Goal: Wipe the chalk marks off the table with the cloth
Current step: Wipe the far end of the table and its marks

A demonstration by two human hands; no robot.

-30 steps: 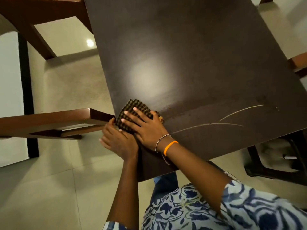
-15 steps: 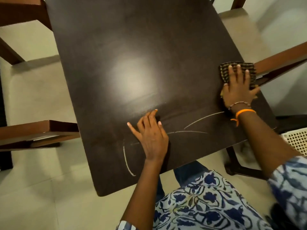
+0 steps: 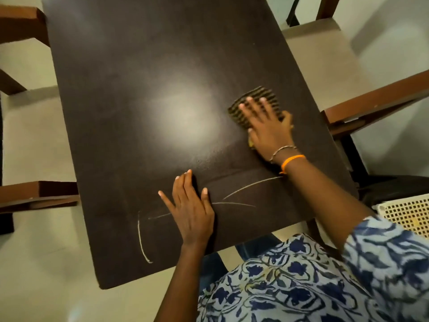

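Observation:
A dark brown table fills the middle of the head view. My right hand presses flat on a folded dark checked cloth right of the table's centre, fingers spread over it. My left hand lies flat and empty on the table near the front edge. White chalk marks remain on the near part: a curved line at the front left, a thin line and a slanted line right of my left hand.
Brown wooden chairs stand around the table: one on the left, one at the far left, one on the right. A white perforated basket sits at the right, near my sleeve. Pale tiled floor surrounds the table.
My right hand has slid the cloth from the table's right edge leftward toward the centre. My left hand stays flat near the front edge.

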